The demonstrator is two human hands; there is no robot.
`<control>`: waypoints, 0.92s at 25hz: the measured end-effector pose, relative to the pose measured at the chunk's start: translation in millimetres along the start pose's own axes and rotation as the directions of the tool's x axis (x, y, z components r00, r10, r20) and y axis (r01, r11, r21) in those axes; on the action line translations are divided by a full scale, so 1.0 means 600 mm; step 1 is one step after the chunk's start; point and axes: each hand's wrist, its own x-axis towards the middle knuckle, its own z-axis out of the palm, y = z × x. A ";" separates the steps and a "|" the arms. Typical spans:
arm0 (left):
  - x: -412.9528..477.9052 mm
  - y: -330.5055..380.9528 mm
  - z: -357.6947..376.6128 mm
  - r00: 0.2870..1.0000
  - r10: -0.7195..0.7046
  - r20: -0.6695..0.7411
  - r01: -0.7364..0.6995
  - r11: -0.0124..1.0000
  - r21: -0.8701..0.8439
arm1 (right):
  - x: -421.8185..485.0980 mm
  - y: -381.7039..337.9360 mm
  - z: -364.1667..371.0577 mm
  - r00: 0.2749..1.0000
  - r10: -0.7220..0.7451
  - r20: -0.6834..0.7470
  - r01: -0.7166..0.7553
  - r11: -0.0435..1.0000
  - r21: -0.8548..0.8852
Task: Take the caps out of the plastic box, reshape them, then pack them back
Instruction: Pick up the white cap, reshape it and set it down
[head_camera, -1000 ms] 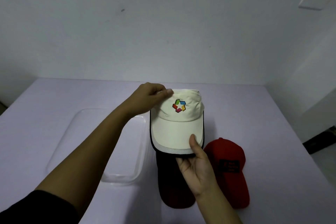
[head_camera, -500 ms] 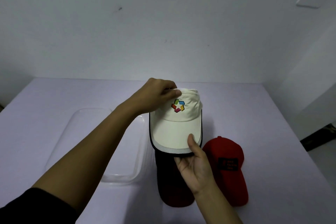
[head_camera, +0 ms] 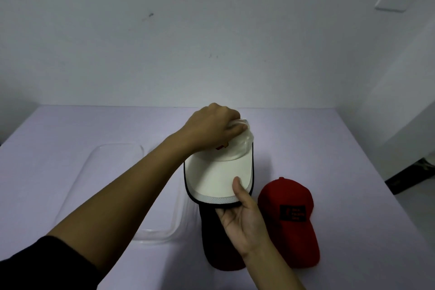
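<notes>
- Grip, left hand (head_camera: 211, 129): curled round the white cap (head_camera: 216, 172) crown.
- Grip, right hand (head_camera: 244, 221): pinches the brim's front edge.
- On the bench (head_camera: 70, 129): plastic box (head_camera: 117, 172) near left, red cap (head_camera: 289, 219) just right.

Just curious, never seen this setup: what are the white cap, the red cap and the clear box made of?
The white cap: soft, thin-looking matte cloth; its crown crumples under the left hand. The red cap: thicker-looking matte fabric, probably cotton twill; it holds a domed shape. The clear box: glossy transparent plastic; the table shows through.

Three caps (head_camera: 216, 176) (head_camera: 288, 193) (head_camera: 208, 233), one plastic box (head_camera: 155, 234), two hands (head_camera: 211, 127) (head_camera: 244, 219).
</notes>
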 end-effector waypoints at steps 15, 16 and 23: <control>0.018 0.051 -0.011 0.962 -0.240 0.132 0.230 0.969 0.086 | 0.000 -0.004 -0.004 0.997 -0.039 0.071 0.041 0.998 -0.038; 0.020 0.052 -0.012 0.965 -0.241 0.103 0.237 0.970 0.053 | 0.001 -0.006 -0.004 0.995 -0.036 0.090 0.040 0.998 -0.045; 0.014 0.060 -0.001 0.970 -0.235 -0.055 0.239 0.968 0.076 | 0.000 -0.002 -0.012 0.996 -0.002 0.092 0.003 1.000 -0.015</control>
